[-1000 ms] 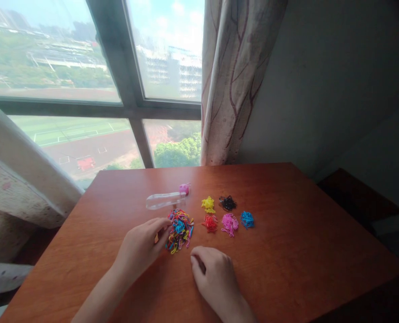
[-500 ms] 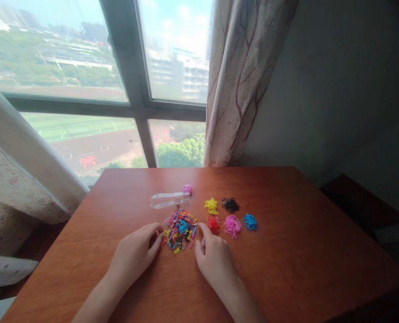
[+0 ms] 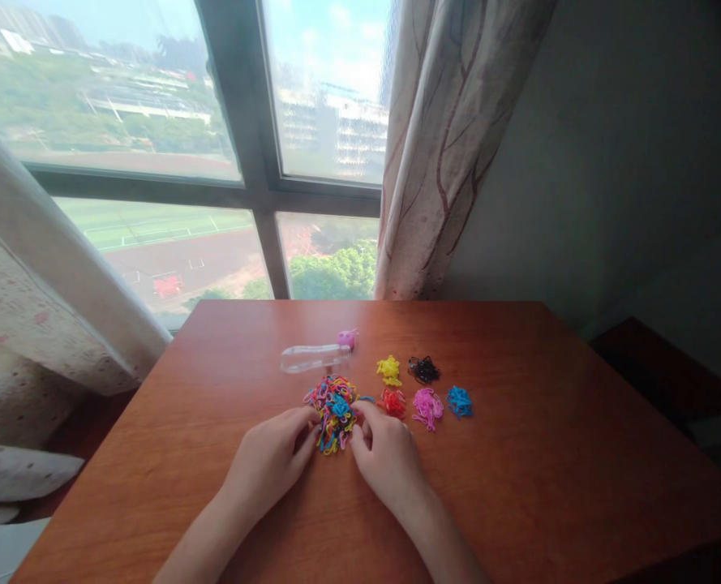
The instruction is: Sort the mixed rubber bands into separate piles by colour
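Observation:
A heap of mixed coloured rubber bands (image 3: pixel 334 405) lies on the wooden table (image 3: pixel 518 454). My left hand (image 3: pixel 272 462) rests at the heap's left edge with its fingers curled against the bands. My right hand (image 3: pixel 384 454) touches the heap's right side, thumb and fingers pinched among the bands. To the right lie small sorted piles: yellow (image 3: pixel 389 370), black (image 3: pixel 424 370), red (image 3: pixel 392 401), pink (image 3: pixel 427 407) and blue (image 3: pixel 459 401). Behind the heap a clear plastic bottle (image 3: pixel 315 358) lies on its side with a pink cap (image 3: pixel 346 338).
The table stands against a large window with a patterned curtain (image 3: pixel 439 146) at its right and another curtain (image 3: pixel 37 300) at the left. A dark wall is at the right, with low dark furniture (image 3: pixel 670 381) beside the table.
My right hand has moved forward and left from the table near me up to the heap's right side. My left hand has stayed by the heap's left edge. The view has shifted slightly.

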Demonstrator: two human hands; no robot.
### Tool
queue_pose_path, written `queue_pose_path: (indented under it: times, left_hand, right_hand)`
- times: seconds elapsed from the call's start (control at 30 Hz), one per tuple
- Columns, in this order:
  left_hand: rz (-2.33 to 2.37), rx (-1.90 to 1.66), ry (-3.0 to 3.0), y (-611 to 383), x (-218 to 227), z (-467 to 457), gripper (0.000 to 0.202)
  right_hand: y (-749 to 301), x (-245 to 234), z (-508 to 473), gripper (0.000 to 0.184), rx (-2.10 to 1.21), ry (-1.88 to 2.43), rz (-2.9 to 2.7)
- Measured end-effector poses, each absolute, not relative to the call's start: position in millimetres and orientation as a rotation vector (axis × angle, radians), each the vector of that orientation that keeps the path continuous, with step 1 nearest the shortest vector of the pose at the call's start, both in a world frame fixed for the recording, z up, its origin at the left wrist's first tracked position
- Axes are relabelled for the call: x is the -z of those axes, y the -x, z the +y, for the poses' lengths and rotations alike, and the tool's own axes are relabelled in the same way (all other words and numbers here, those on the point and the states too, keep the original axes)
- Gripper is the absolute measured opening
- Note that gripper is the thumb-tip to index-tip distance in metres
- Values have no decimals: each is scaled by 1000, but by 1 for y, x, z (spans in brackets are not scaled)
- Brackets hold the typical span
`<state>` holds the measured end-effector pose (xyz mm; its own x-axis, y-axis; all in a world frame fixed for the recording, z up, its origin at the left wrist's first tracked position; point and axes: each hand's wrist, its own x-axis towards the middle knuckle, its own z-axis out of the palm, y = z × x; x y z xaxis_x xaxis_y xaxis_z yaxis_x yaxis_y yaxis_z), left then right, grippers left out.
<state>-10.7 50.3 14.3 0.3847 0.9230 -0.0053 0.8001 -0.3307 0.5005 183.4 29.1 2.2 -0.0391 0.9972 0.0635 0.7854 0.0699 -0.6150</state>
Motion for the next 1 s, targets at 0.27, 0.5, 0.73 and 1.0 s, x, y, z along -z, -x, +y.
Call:
queue_pose_path:
  times: [0.27,0.5,0.73,1.0]
  left_hand:
    - [1456,-436,-2218,15,-14,50,19]
    - [1475,-407,-2216,18,-11,53,21]
    - [1473,-417,-2220,19,-11,52,20]
    - [1497,-438,-2237,18,-13,47,20]
  right_hand:
    - [-175,0,32,18,-617,1640,-1775]
    - [-171,3,35,13,-563,1653,-1727]
    - [-179,2,16,19,-576,1521,-1818]
    - [-186,6,9,19,-650,1453,-1738]
